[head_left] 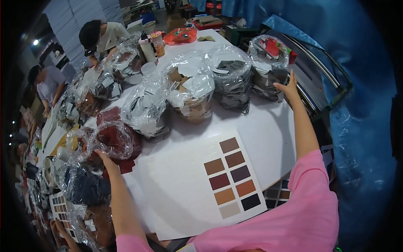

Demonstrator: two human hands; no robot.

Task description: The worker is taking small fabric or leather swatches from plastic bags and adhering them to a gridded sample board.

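Your left hand (107, 161) is at the lower edge of the dark-red bag (121, 145); I can't tell its grip, fingertips being obscured. The swatch card (180, 180) lies before you on the worktop (270, 122). Your right hand (289, 88) is wide, beside the far-right bag (268, 75). You seem to be handling bags; the next move likely calls for steadying both sides.

1 ctr. card (180, 189) w/ 9 swatches (219, 182)
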